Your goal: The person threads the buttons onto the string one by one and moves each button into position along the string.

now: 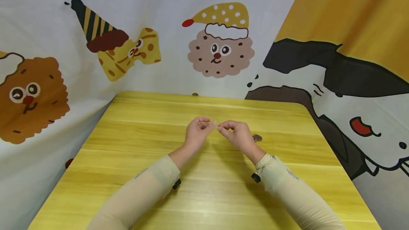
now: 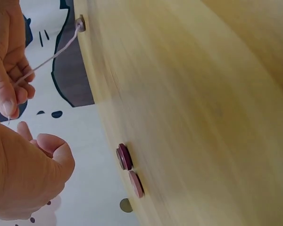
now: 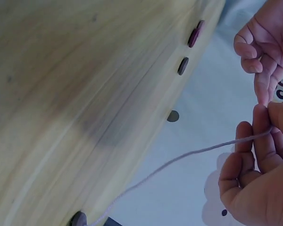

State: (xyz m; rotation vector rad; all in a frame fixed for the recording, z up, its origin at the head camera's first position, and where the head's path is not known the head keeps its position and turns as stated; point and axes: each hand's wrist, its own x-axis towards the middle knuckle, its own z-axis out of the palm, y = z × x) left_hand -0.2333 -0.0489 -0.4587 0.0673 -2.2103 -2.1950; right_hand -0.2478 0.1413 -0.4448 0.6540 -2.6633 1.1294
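My right hand (image 1: 238, 136) pinches a thin pale pinkish string (image 3: 179, 157) between its thumb and fingertips. A short end of the string pokes out past those fingertips in the left wrist view. From there it slopes down to a brown button-like disc (image 2: 80, 23) on the table, right of the right hand in the head view. My left hand (image 1: 198, 132) holds its fingertips close against the right fingertips, other fingers curled. Whether the left fingers grip the string end is hidden.
A dark red disc (image 2: 124, 157) and a pinkish-brown disc (image 2: 136, 184) lie side by side on the yellow wooden table (image 1: 134, 134); the hands cover them in the head view. Cartoon-printed cloth (image 1: 166, 74) hangs beyond the table's edges.
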